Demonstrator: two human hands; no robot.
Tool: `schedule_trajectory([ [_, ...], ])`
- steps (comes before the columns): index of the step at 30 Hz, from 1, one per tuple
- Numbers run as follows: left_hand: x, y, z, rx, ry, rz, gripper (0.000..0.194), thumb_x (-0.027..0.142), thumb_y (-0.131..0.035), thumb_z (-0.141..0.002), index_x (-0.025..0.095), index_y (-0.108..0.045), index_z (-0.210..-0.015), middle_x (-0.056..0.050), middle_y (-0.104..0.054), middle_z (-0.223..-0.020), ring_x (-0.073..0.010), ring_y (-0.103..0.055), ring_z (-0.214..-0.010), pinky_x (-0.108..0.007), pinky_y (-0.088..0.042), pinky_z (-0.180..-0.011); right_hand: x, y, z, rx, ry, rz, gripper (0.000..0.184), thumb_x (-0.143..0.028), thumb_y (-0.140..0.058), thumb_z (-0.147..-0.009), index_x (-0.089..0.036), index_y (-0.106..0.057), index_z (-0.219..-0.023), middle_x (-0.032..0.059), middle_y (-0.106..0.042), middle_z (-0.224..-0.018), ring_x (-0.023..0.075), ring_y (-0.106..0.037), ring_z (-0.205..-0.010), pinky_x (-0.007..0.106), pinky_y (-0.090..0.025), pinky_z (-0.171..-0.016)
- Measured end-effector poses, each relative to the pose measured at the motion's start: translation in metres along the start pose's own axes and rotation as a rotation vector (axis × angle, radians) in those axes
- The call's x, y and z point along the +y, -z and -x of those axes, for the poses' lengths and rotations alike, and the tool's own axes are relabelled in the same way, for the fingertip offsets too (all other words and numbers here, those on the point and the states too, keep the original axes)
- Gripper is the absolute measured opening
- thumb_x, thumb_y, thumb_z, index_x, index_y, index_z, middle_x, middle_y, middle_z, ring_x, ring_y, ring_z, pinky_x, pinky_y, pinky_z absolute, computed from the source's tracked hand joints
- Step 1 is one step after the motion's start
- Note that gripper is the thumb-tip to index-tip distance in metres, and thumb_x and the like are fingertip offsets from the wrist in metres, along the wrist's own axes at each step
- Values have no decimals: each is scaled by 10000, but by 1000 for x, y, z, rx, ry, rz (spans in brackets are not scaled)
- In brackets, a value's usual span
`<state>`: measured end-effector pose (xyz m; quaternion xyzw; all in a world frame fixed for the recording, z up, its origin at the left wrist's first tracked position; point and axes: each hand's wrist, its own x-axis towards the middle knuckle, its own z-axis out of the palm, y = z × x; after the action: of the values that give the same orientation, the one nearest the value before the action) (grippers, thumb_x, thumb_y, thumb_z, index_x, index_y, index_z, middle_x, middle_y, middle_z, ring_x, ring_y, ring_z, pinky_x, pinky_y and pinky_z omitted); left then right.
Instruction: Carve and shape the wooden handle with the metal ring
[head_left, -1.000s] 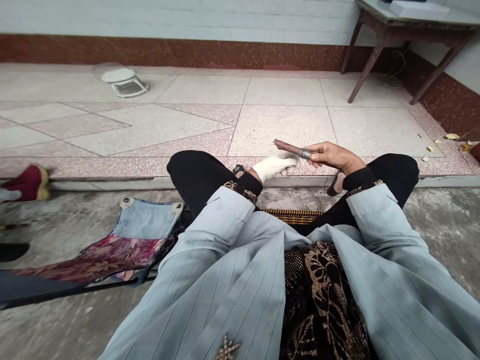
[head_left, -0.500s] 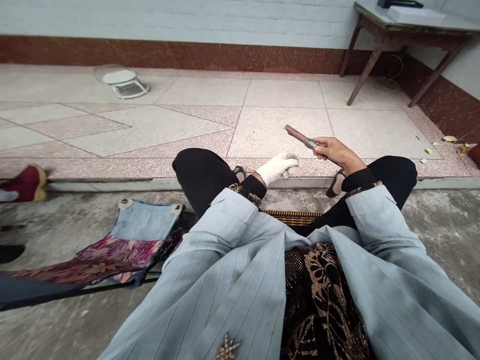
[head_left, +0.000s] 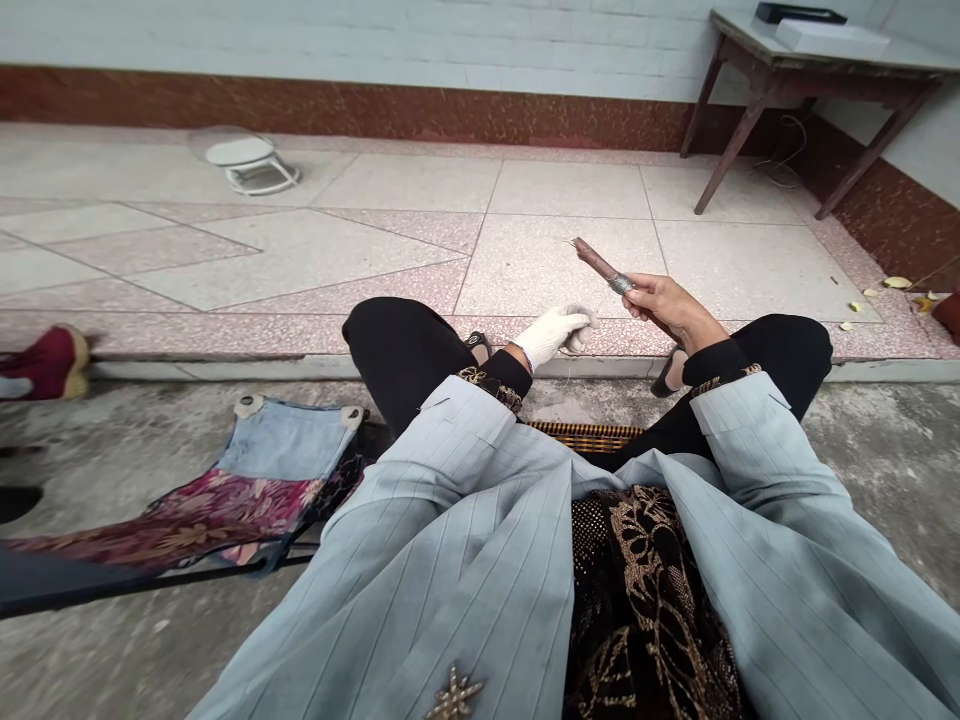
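Observation:
My right hand (head_left: 662, 300) is bare and wrapped round a brown wooden stick (head_left: 595, 260). Thin silvery wire (head_left: 620, 284) is wound in a band round the stick, just beyond my fingertips. The stick slants up to the left, and its far end looks rough, with a fine strand poking out. To the left and slightly lower, my left hand (head_left: 555, 335) wears a white knitted glove, its fingers curled together. A faint thin strand hangs under the glove; what the gloved fingers pinch is too small to make out. The two hands are apart.
Below my hands is the edge of a woven seat (head_left: 585, 436) between my legs. A folding chair with patterned fabric (head_left: 255, 500) stands at left, near another person's red shoe (head_left: 46, 362). A white stool (head_left: 251, 160) and a wooden table (head_left: 825, 60) stand farther off.
The stick's far end has tipped slightly upward and right in my right hand. My gloved left hand has barely shifted, its fingers drawn slightly closer together. A thin strand shows below the glove.

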<state>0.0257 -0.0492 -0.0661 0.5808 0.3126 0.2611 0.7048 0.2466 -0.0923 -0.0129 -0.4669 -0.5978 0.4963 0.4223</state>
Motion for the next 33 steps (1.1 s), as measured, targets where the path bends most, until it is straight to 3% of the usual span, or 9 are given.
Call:
schedule_trajectory([
  [3,-2,-1,-5,-68,-81,91,220,264,-564,-877,117,-622,-1030,-29,-639,-757,-80,-593,-543,-209,-472,-535,0,-4,0,-30,2,-6,422,-258,-656,-838,-148,-646,-1245,-15,-534,-691,100,-455,-586,238,-322,-515],
  [7,3,-5,-8,-101,-154,129,269,320,-514,-933,96,-630,-1025,-36,-633,-738,-91,-602,-562,-227,-493,-561,2,-8,-4,-82,9,26,423,-231,-641,-834,-166,-654,-1251,-18,-542,-689,102,-443,-582,236,-328,-517],
  [13,15,-11,-3,117,-174,-182,142,179,-521,-900,99,-630,-944,-11,-614,-666,-69,-564,-517,-189,-460,-515,7,-8,-9,-75,-4,75,430,-198,-629,-837,-175,-653,-1266,-13,-558,-694,105,-466,-586,239,-335,-526],
  [18,17,-14,-2,171,-205,-416,174,213,-496,-909,113,-624,-970,-6,-611,-650,-88,-587,-512,-199,-485,-511,5,-11,-7,-101,5,100,428,-200,-609,-861,-180,-649,-1286,-11,-556,-691,106,-468,-592,242,-329,-534],
  [23,22,-20,4,257,-262,-678,163,161,-438,-890,129,-596,-868,-6,-618,-610,-89,-595,-505,-178,-471,-511,2,-17,-7,-62,-14,158,430,-158,-581,-864,-163,-653,-1288,-8,-551,-686,103,-456,-576,251,-334,-540],
  [30,21,-25,8,253,-227,-639,131,198,-460,-901,145,-565,-843,6,-582,-578,-83,-547,-481,-175,-431,-482,5,-18,-14,92,-68,262,454,-105,-541,-836,-96,-643,-1279,-13,-544,-674,94,-464,-562,236,-357,-531],
  [33,19,-24,6,214,-126,-518,125,197,-453,-906,150,-568,-893,18,-551,-588,-74,-521,-479,-171,-416,-470,7,-16,-14,95,-77,283,467,-127,-564,-828,-98,-636,-1288,-11,-554,-666,97,-471,-559,233,-366,-531],
])
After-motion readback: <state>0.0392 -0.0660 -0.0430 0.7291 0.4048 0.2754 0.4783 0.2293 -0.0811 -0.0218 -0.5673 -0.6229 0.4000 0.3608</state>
